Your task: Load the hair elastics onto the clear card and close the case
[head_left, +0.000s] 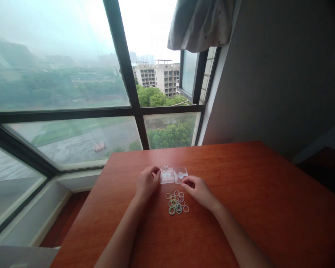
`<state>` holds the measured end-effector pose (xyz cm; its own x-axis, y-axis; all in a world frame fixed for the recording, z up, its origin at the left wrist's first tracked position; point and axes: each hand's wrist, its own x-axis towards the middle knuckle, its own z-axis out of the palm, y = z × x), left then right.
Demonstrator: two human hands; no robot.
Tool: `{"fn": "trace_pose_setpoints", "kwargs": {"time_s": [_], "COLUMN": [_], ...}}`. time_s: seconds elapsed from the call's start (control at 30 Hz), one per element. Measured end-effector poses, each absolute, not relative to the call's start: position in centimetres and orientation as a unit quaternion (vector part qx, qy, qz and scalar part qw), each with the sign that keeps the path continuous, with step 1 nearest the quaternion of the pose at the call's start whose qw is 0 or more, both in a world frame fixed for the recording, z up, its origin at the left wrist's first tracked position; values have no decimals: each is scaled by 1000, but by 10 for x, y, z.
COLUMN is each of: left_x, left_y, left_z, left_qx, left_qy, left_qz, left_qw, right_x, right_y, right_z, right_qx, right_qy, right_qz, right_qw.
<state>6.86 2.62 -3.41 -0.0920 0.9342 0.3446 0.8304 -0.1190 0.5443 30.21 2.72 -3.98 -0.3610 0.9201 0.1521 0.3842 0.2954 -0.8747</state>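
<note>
A small clear plastic box [166, 176] lies opened out on the table, its transparent lid [181, 175] spread to the right. At the box's left side, my left hand [148, 182] has its thumb and fingers closed on the edge. My right hand [197, 190] is curled in a pinch at the lid's near right corner; whether anything sits between its fingertips is too small to tell. One ring-shaped band [163, 170] shows at the box's back left. Just in front of the box is a loose pile of pastel hair ties [173, 203], in yellow, green, pink and bluish tones.
All of this rests on a reddish-brown wooden table [240, 175]. Large dark-framed windows [135, 108] stand behind and to the left, one pane swung outward. A grey curtain [201, 26] hangs at the upper right, beside a dark wall [273, 74].
</note>
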Motion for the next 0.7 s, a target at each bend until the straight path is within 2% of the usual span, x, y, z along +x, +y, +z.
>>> {"fn": "trace_pose_setpoints", "kwargs": {"time_s": [0.3, 0.7], "left_x": [64, 68], "left_y": [25, 20], "left_z": [-31, -17], "left_qx": [668, 703], "left_qy": [661, 626], "left_qz": [337, 328], "left_qw": [59, 78], "right_x": [305, 313], "right_y": [27, 24], "right_z": [-37, -39], "right_qx": [-445, -412], "right_qy": [-746, -812], "right_qz": [369, 324], "right_qw": [329, 257]}}
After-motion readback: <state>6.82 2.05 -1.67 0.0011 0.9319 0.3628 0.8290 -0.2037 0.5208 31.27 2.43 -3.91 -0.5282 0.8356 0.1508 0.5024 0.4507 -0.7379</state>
